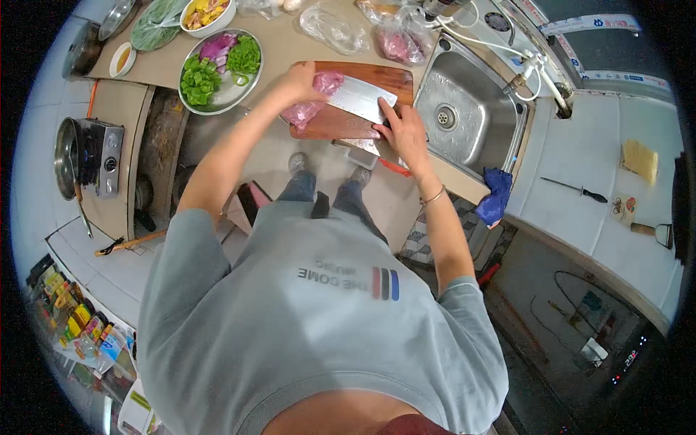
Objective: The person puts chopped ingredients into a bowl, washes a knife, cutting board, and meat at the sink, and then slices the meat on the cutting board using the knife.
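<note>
My left hand (297, 85) presses its fingers around a piece of raw pink meat (304, 113) at the left side of the wooden cutting board (341, 129). Part of the meat lies against the broad blade of a cleaver (355, 97). My right hand (404, 134) grips the cleaver at the board's right side, index finger stretched along the blade; its handle is hidden by the hand. The blade lies across the board, its tip end hidden near the meat.
A metal dish (226, 96) holds chopped green pepper and purple onion. Behind it stands a white bowl (217, 29) of yellow food. Bagged meat (399, 45) and a clear plastic bag (333, 30) lie behind the board. The steel sink (471, 94) is at right, a blue cloth (495, 196) at its front edge.
</note>
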The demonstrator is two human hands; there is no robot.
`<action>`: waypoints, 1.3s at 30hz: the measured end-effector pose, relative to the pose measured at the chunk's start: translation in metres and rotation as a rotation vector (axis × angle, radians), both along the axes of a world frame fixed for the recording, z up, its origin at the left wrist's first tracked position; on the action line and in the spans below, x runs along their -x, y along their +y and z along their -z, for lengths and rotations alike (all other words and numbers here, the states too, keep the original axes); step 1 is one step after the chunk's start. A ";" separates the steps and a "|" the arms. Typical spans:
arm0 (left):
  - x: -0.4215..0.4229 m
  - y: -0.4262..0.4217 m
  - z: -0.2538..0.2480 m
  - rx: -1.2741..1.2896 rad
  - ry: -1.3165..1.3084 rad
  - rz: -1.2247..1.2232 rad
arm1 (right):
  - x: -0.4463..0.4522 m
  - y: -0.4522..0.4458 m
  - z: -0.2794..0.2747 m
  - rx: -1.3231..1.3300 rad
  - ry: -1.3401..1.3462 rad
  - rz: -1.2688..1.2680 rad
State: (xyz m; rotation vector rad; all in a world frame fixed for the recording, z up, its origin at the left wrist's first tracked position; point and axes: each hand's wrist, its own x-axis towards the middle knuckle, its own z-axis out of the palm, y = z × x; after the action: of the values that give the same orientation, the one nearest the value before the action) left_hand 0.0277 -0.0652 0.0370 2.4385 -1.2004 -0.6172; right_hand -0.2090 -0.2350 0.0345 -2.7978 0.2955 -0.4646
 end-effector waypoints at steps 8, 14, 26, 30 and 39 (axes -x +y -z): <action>-0.008 0.014 0.034 0.167 0.421 -0.165 | 0.025 -0.043 -0.035 0.073 0.243 0.078; 0.051 -0.010 -0.027 0.485 1.205 -0.587 | 0.043 -0.062 -0.048 -0.222 0.023 0.139; 0.042 -0.025 -0.014 0.388 -0.104 0.498 | 0.049 -0.055 -0.036 -0.448 0.083 0.188; 0.033 -0.044 -0.012 0.086 -0.088 0.583 | 0.046 -0.050 -0.032 -0.421 0.105 0.200; 0.025 -0.064 -0.002 -0.137 0.329 0.455 | 0.045 -0.046 -0.024 -0.453 0.159 0.270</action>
State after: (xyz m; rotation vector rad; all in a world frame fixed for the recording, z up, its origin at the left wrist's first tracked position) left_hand 0.0025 -0.1293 0.0392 2.0530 -1.6154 -1.2105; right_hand -0.2536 -0.2809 0.0582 -2.3605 0.7217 -0.1974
